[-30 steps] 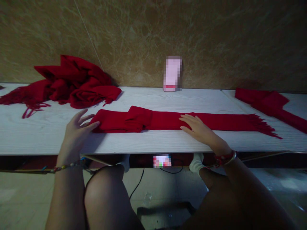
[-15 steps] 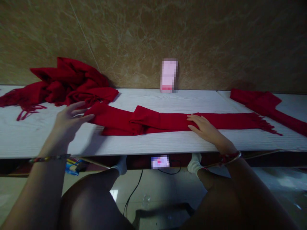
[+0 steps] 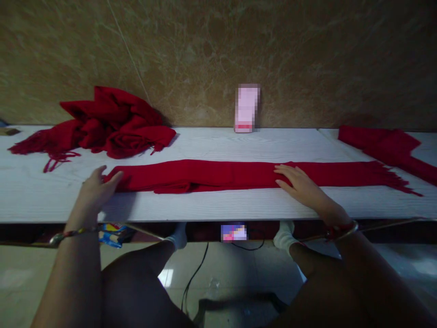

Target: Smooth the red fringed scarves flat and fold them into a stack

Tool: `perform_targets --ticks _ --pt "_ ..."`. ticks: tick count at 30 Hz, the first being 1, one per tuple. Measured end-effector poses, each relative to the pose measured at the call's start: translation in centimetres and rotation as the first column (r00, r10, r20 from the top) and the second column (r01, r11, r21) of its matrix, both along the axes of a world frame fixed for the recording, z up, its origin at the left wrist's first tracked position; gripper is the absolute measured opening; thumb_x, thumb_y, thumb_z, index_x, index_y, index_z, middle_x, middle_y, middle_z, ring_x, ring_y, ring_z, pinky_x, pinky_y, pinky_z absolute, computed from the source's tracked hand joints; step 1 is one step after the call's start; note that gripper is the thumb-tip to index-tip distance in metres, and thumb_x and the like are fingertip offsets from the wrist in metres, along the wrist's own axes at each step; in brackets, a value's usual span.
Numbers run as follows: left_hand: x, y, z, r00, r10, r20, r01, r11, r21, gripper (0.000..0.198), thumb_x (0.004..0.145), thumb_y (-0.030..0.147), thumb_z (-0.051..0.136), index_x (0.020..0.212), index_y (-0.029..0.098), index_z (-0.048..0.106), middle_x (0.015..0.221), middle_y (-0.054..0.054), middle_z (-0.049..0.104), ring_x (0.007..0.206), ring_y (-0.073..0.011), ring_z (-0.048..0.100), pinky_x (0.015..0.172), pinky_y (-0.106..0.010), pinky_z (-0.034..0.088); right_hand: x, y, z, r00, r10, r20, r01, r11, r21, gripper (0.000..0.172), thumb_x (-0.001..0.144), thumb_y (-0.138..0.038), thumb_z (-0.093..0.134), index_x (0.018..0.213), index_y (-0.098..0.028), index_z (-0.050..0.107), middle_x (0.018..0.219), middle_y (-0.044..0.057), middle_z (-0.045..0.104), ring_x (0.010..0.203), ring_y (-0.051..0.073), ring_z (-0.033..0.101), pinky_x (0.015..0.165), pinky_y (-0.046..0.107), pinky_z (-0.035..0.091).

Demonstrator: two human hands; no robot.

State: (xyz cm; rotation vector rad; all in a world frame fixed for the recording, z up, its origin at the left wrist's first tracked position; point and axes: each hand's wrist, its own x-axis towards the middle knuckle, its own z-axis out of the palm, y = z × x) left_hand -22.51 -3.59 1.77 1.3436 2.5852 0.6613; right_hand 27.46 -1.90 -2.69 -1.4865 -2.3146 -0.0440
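Note:
A red fringed scarf (image 3: 211, 175) lies stretched lengthwise along a white wood-grain surface (image 3: 211, 207), folded into a long narrow strip. At its left end is my left hand (image 3: 97, 189), closed on the cloth, with the thumb over the top and the fingers at the edge. Flat on the strip, right of its middle, rests my right hand (image 3: 302, 187), fingers stretched out. The tassels spread out at the far right end. A few layered edges show along the near side of the left half.
Behind on the left sits a crumpled red scarf (image 3: 123, 123); another red cloth (image 3: 385, 143) lies at the right. A blurred pink box (image 3: 247, 107) leans by the marbled wall (image 3: 211, 54). Below the front edge are a lit screen (image 3: 234, 233), a cable (image 3: 196, 271) and a blue packet (image 3: 111, 237).
The raised fold in the scarf's left half has been pulled flat. My left hand has drawn the end outward and down onto the surface. My right hand stays on the cloth.

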Motion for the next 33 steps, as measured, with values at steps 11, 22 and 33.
perform_targets --ticks 11,22,33 --pt "1.9 -2.9 1.8 0.950 -0.007 0.311 -0.041 0.988 0.146 0.102 0.058 0.051 0.066 0.147 0.023 0.025 0.098 -0.012 0.063 0.102 -0.0410 0.061 0.057 -0.039 0.054 -0.2 0.0 0.2 1.000 -0.007 0.005 0.007 1.000 -0.001 0.037 0.089 -0.037 0.038 0.114 -0.021 0.060 0.128 0.012 0.061 0.123 0.028 0.052 0.105 0.057 0.034" --pt "1.4 -2.6 1.7 0.851 -0.030 0.524 -0.141 0.949 0.283 0.091 0.062 0.002 0.065 0.145 0.022 0.033 0.115 -0.009 0.062 0.098 -0.0192 0.064 0.099 -0.045 0.043 -0.2 -0.2 0.1 1.000 -0.010 -0.009 0.010 1.000 0.018 0.036 0.090 -0.037 0.039 0.115 -0.022 0.059 0.128 0.011 0.061 0.123 0.027 0.052 0.105 0.057 0.034" --pt "0.6 -2.1 0.9 0.893 0.068 0.445 -0.290 0.843 0.453 0.086 0.047 0.007 0.072 0.130 0.017 0.053 0.078 0.001 0.058 0.050 -0.0046 0.048 0.038 -0.010 0.036 -0.2 -0.1 0.0 1.000 -0.013 -0.011 0.014 1.000 0.027 0.034 0.089 -0.035 0.040 0.114 -0.022 0.060 0.127 0.011 0.062 0.122 0.027 0.053 0.104 0.056 0.036"
